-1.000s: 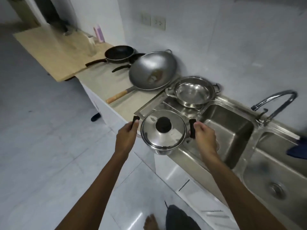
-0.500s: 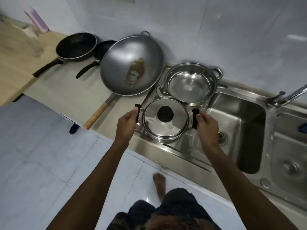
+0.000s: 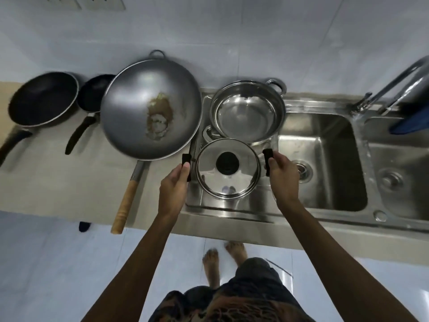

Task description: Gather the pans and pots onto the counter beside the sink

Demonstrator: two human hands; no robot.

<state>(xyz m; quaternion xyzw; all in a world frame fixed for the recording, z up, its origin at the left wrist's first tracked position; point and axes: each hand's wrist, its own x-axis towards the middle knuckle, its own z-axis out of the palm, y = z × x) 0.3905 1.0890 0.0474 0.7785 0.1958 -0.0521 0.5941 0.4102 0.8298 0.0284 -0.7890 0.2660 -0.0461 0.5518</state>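
Observation:
A small steel pot with a lid (image 3: pixel 228 169) and a black knob sits over the sink's draining board (image 3: pixel 232 206). My left hand (image 3: pixel 174 189) grips its left black handle and my right hand (image 3: pixel 282 177) grips its right one. Just behind it stands an open steel pot (image 3: pixel 248 112) with loop handles. On the counter (image 3: pixel 69 182) to the left lie a big grey wok (image 3: pixel 151 108) with a wooden handle, a small black pan (image 3: pixel 92 94) and a larger black frying pan (image 3: pixel 41 98).
A deep sink basin (image 3: pixel 325 163) lies right of the pots, with a second basin (image 3: pixel 399 182) beyond it and a tap (image 3: pixel 394 87) at the back. A blue item (image 3: pixel 408 123) rests at the far right. The tiled wall runs behind everything.
I have stepped closer and now look straight down. The lidded pot has come in from the counter's edge onto the draining board, close in front of the open pot.

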